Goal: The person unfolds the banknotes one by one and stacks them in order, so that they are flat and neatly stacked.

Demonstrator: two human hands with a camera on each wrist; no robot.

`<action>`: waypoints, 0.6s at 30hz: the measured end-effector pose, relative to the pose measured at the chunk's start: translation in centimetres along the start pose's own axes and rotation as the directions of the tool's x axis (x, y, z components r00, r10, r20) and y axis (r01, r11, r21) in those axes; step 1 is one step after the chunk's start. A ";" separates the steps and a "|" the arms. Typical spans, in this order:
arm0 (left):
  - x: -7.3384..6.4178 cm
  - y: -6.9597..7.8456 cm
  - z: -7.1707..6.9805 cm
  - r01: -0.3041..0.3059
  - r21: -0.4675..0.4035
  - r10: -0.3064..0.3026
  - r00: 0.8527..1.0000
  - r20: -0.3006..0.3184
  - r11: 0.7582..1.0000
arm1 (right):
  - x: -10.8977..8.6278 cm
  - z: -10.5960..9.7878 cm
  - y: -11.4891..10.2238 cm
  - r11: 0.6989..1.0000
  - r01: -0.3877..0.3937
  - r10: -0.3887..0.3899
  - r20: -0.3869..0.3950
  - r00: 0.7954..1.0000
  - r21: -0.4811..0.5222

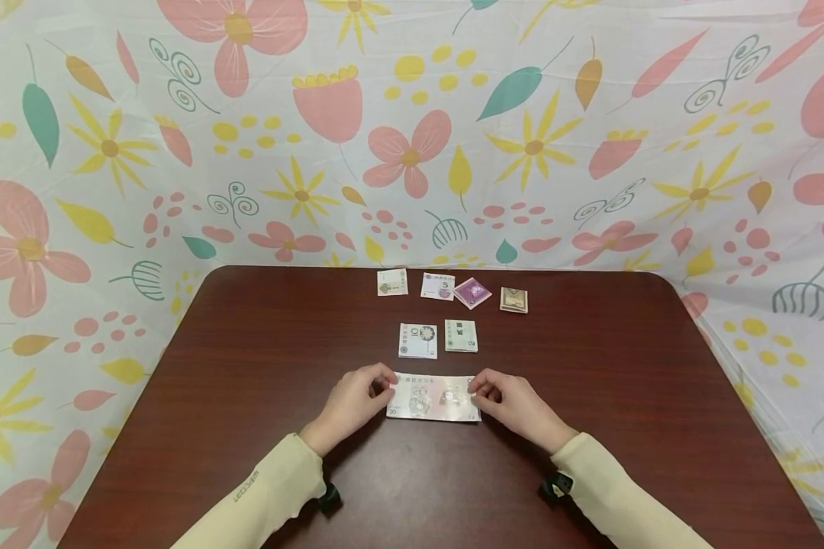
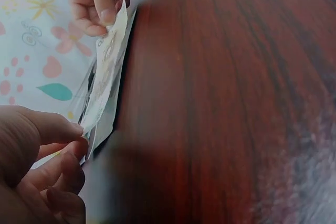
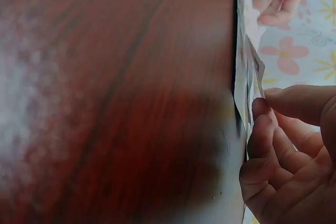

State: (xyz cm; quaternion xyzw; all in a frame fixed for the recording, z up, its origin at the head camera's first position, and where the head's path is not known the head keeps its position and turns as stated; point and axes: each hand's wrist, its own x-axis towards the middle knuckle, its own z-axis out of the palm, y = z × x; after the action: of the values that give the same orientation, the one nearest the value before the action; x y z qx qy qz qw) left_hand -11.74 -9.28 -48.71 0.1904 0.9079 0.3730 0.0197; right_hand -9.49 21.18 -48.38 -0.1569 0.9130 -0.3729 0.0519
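Between my two hands a pale banknote marked 20 [image 1: 434, 398] lies spread lengthwise, with other paper layers under it in both wrist views. My left hand [image 1: 358, 402] pinches its left end between thumb and fingers; in the left wrist view the thumb [image 2: 68, 128] presses on the top sheet. At the opposite end my right hand [image 1: 515, 404] pinches the note's edge, the thumb [image 3: 283, 99] on one side and curled fingertips on the other. The top note bows slightly along its length. Just beyond it are a folded 10 note [image 1: 417, 341] and a folded greenish note [image 1: 461, 336].
Along the table's far edge lie a folded 1 note [image 1: 392, 282], a folded 5 note [image 1: 438, 287], a purple folded note [image 1: 472, 293] and a brownish folded note [image 1: 514, 300]. A flowered cloth [image 1: 412, 152] hangs behind the dark wooden table [image 1: 247, 366].
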 end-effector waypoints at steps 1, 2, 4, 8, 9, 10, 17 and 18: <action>0.0 0.0 0.0 -0.003 0.011 0.003 1.000 -0.002 1.000 | 0.0 0.0 0.0 1.000 0.008 -0.008 -0.002 1.000 0.002; 0.0 0.0 0.1 -0.005 0.018 0.005 1.000 -0.003 1.000 | 0.0 0.0 -0.1 1.000 0.011 -0.011 -0.004 1.000 0.003; -0.1 0.1 0.1 -0.014 0.034 0.015 1.000 -0.008 0.999 | 0.1 0.0 -0.1 1.000 0.022 -0.022 -0.009 1.000 0.005; -0.1 0.3 0.1 -0.026 0.064 0.027 1.000 -0.010 0.998 | 0.2 0.0 -0.2 1.000 0.029 -0.029 -0.008 1.000 -0.004; -0.1 0.3 0.1 -0.026 0.072 0.027 1.000 -0.008 0.997 | 0.3 0.0 -0.2 1.000 0.028 -0.028 -0.009 1.000 -0.008; -0.1 0.3 0.2 -0.025 0.077 0.025 1.000 -0.006 0.997 | 0.3 0.0 -0.2 0.999 0.029 -0.029 -0.007 1.000 -0.013; -0.1 0.3 0.3 -0.004 0.107 0.004 1.000 0.007 0.994 | 0.5 0.0 -0.1 0.999 0.035 -0.035 0.001 0.999 -0.028; -0.1 0.3 0.3 -0.004 0.111 0.003 1.000 0.010 0.994 | 0.5 0.0 -0.2 0.999 0.031 -0.031 0.001 1.000 -0.029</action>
State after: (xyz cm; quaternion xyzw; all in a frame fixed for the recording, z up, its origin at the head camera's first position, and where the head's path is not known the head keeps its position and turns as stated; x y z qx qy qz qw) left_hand -11.49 -8.90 -48.71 0.1945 0.9269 0.3208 0.0130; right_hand -9.96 20.89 -48.27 -0.1719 0.9158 -0.3604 0.0440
